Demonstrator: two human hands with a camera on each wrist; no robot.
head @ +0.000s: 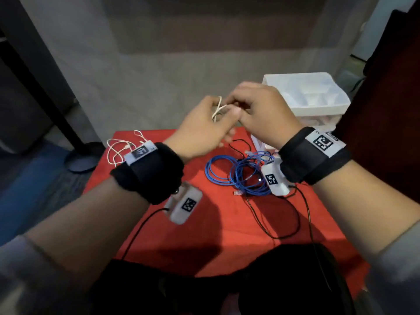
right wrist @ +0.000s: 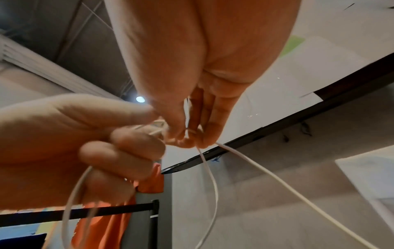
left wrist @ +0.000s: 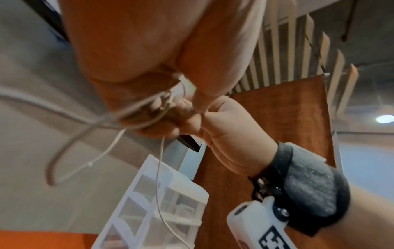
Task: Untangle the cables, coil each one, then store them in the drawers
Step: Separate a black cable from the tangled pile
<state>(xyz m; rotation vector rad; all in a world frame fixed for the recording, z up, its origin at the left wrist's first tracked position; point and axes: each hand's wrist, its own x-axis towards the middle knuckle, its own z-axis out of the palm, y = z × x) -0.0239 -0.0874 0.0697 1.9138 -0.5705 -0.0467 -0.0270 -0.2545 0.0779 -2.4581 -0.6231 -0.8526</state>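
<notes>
— Right, where is the white cable (head: 217, 109) now?

— Up off the table, between your two hands; your left hand (head: 202, 128) has its fingers curled round the gathered loops, and your right hand (head: 261, 112) pinches a strand at the same spot, fingertips (right wrist: 187, 136) meeting your left thumb; the wrist views show slack hanging below in open loops.

— Why hold it raised like that?

— Likely so the loose tail hangs free and does not snag the rest; the left hand serves as the anchor, the right feeds or tucks a turn; looks like coiling, though whether a knot remains inside the fist I cannot tell.

— And the others?

— The blue cable (head: 238, 173) lies in loose rings on the red cloth (head: 204, 235), a black cable (head: 284, 214) crossing it; another thin white cable (head: 118, 148) sits at the far left corner; the drawer unit (head: 318, 98) stands just behind your right hand, handy for storing; nothing seems stored yet.
</notes>
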